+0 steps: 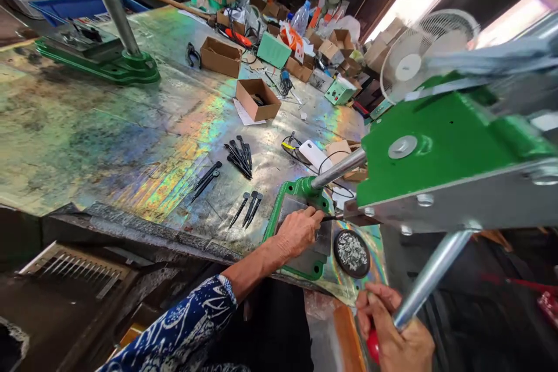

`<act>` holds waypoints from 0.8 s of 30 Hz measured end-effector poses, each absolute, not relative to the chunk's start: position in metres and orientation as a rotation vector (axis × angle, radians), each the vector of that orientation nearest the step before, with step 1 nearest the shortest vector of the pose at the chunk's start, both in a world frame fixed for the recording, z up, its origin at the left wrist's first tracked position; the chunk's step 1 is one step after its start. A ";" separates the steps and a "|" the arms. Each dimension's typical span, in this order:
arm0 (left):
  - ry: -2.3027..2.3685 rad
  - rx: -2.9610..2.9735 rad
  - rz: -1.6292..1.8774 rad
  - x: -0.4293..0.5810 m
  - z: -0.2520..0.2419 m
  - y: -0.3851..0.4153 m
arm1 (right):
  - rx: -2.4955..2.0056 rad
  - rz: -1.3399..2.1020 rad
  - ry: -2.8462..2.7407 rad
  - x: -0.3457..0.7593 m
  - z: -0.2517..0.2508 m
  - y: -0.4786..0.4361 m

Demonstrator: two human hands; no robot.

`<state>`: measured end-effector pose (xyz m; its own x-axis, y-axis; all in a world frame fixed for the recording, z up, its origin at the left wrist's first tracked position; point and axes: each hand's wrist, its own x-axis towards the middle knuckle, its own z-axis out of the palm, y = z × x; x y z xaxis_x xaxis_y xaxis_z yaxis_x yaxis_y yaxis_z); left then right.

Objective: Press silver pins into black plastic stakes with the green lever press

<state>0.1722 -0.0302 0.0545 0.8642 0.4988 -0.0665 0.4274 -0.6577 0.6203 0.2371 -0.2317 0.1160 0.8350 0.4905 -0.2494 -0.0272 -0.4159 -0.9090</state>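
My left hand rests on the grey plate of a green hand press base and pinches a thin black pointed part held under the press head. My right hand is closed around the red-knobbed end of the press's silver lever. A round black dish of small metal pieces sits just right of the base. Black pointed parts lie on the shiny table in a pile, a pair and a group of three.
A second green press stands at the far left. Open cardboard boxes and clutter fill the table's far side. A white fan stands at the right. A white phone with a cable lies behind the press.
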 end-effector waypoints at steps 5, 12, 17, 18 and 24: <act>0.691 2.391 0.109 0.170 0.057 -0.030 | -1.833 0.547 -0.331 0.231 0.112 -0.224; 0.733 2.413 0.129 0.171 0.053 -0.033 | -1.834 0.608 -0.310 0.235 0.114 -0.227; 0.749 2.426 0.162 0.171 0.054 -0.035 | -1.806 0.635 -0.393 0.240 0.107 -0.229; 0.749 2.426 0.165 0.171 0.054 -0.035 | -1.805 0.637 -0.396 0.241 0.108 -0.229; 0.761 2.413 0.145 0.171 0.055 -0.034 | -1.876 0.717 -0.325 0.237 0.123 -0.234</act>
